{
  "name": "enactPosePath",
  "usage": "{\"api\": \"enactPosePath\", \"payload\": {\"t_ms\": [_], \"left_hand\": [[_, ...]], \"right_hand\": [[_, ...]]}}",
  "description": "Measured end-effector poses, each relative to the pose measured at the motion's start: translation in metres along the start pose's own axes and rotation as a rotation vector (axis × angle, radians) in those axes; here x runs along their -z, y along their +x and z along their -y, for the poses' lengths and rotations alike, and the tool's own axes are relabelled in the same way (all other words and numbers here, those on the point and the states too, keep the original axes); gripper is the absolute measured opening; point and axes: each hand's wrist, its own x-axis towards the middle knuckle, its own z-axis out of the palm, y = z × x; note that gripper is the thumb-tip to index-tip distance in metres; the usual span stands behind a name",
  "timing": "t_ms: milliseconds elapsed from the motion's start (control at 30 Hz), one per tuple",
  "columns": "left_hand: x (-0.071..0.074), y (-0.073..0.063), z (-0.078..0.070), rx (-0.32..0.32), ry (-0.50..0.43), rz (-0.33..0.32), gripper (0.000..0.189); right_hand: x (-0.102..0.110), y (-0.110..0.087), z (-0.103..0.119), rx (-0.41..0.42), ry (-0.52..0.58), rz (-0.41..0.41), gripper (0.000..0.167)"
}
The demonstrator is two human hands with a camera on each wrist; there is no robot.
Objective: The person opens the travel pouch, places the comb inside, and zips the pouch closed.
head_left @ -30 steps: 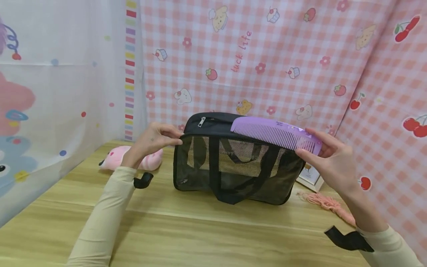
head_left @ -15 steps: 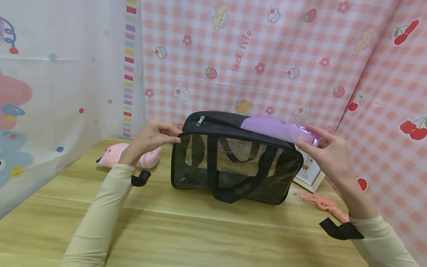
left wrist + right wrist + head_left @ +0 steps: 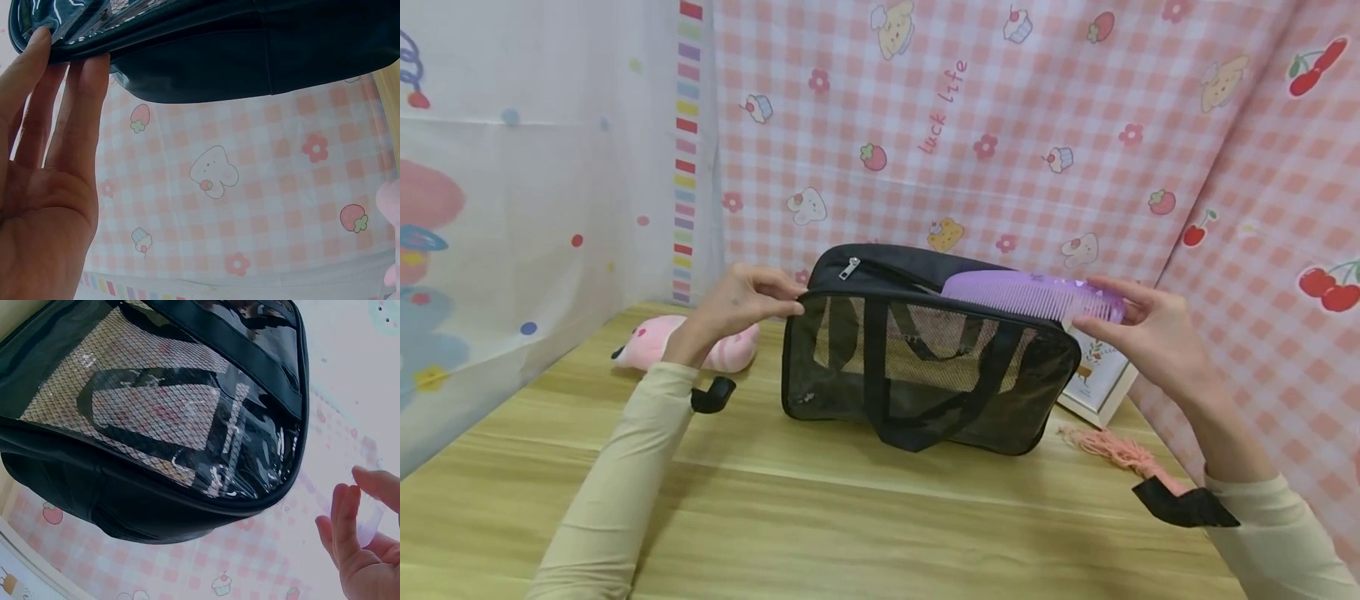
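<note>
A black bag [image 3: 842, 375] with clear and mesh sides stands on the table, its zipper pull [image 3: 850, 267] at the left of its top. At the bag's upper left edge, my left hand [image 3: 741, 300] pinches the rim between thumb and fingers. The left wrist view shows these fingertips [image 3: 39, 39] on the dark piping. My right hand [image 3: 1157, 333] grips one end of a purple comb [image 3: 1022, 287], teeth down, along the top opening. The front rim hides part of the teeth. In the right wrist view the comb is pale and mostly hidden behind the bag and fingers.
A pink plush toy [image 3: 651, 342] lies behind my left forearm. Right of the bag lean a white-framed picture [image 3: 1097, 387] and, closer to me, a bundle of coral cord [image 3: 1123, 450]. Checked cloth [image 3: 985, 100] hangs behind the table [image 3: 850, 533].
The comb has come down from lying across the front rim to partly behind it, and it is more level. The top opening looks wider. My left hand keeps its hold on the bag's rim.
</note>
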Motion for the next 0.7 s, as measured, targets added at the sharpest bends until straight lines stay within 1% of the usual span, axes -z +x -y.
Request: {"api": "enactPosePath", "payload": {"t_ms": [67,167,300,533,600,700], "left_hand": [[0.001,0.0,0.0,0.01,0.007,-0.001,0.021],[0.002,0.0,0.0,0.022,0.014,-0.003,0.02],[0.001,0.0,-0.001,0.017,0.021,-0.004,0.02],[0.001,0.0,-0.003,0.026,0.014,-0.006,0.02],[0.001,0.0,-0.003,0.028,0.009,-0.004,0.02],[0.001,0.0,-0.002,0.021,0.007,0.001,0.02]], "right_hand": [[0.002,0.003,0.001,-0.013,-0.026,0.023,0.053],[0.006,0.008,0.002,-0.003,-0.08,0.052,0.054],[0.007,0.015,0.003,0.006,-0.111,0.089,0.051],[0.007,0.021,0.004,-0.048,-0.167,0.175,0.057],[0.007,0.024,0.004,-0.052,-0.175,0.197,0.059],[0.005,0.027,0.003,-0.057,-0.152,0.222,0.06]]}}
